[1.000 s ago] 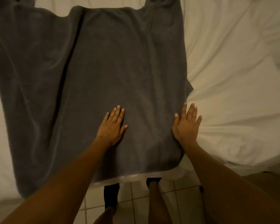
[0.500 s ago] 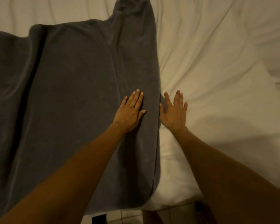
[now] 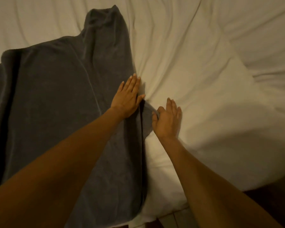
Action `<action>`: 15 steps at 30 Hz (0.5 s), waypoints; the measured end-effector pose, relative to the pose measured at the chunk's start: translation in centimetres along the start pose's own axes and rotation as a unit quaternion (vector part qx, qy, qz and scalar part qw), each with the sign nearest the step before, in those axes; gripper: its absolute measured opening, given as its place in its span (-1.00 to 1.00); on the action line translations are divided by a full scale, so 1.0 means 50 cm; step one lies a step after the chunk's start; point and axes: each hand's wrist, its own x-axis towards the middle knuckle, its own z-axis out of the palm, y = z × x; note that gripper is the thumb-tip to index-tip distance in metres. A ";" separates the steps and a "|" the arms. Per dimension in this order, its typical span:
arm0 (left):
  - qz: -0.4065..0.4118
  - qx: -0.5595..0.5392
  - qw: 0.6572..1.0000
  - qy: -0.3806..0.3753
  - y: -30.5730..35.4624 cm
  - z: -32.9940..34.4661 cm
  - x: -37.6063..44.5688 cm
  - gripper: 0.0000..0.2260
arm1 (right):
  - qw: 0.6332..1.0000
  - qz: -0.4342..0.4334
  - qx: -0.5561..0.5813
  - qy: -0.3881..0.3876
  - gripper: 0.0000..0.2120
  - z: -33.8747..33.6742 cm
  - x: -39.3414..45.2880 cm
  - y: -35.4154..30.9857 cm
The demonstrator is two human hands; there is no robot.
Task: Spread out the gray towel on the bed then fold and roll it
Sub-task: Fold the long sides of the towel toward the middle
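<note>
The gray towel (image 3: 56,99) lies spread over the left half of the white bed (image 3: 204,79), with long creases and one narrow corner reaching toward the far side. Its near end hangs over the bed's front edge. My left hand (image 3: 128,96) rests flat on the towel's right edge, fingers straight and together, holding nothing. My right hand (image 3: 168,119) lies just to the right on the sheet. Its thumb pinches a small flap of the towel's edge, pulled out to the right, while the fingers stay stretched out.
The white sheet is wrinkled, with folds fanning out from where my hands press. A pillow-like bulge (image 3: 270,51) sits at the far right. Tiled floor (image 3: 176,219) shows below the bed's front edge, and a dark surface (image 3: 273,195) at the lower right.
My left hand slid right across the towel to its right edge. My right hand came off the sheet beside the edge and caught a flap of it. The view shifted to the right.
</note>
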 end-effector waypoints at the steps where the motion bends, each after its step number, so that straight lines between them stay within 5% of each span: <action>1: 0.013 0.017 1.000 -0.004 0.013 -0.005 0.008 -0.42 | 1.000 0.009 0.009 0.008 -0.74 -0.011 -0.010 0.021; 15: 0.242 0.259 0.929 -0.107 0.132 -0.031 0.076 -0.51 | 0.992 0.104 -0.017 0.070 -0.83 -0.143 -0.125 0.221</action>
